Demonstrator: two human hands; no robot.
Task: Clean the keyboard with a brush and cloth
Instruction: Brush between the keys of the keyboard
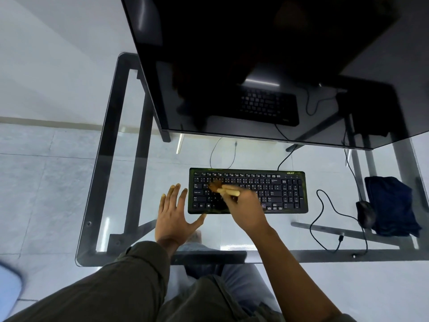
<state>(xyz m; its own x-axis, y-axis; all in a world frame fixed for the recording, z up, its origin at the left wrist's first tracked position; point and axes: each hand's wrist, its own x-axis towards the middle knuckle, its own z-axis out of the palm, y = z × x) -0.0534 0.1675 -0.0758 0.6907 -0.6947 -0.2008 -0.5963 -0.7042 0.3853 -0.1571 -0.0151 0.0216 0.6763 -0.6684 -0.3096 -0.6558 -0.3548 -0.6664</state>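
Note:
A black keyboard [278, 191] lies flat on the glass desk [255, 235]. My right hand [246, 210] is over its left half and grips a small brush [226, 190] with a pale wooden handle. The brown bristles touch the keys in the upper left rows. My left hand [175, 212] rests flat on the glass with its fingers spread, beside the keyboard's left edge, and the thumb touches the keyboard's front corner. A dark blue cloth [392, 205] lies crumpled at the desk's right side, away from both hands.
A large dark monitor [255, 54] stands behind the keyboard and overhangs the back of the desk. A black mouse [365, 213] sits next to the cloth, and its cable [325, 219] loops across the glass right of the keyboard. The desk's front edge is near my body.

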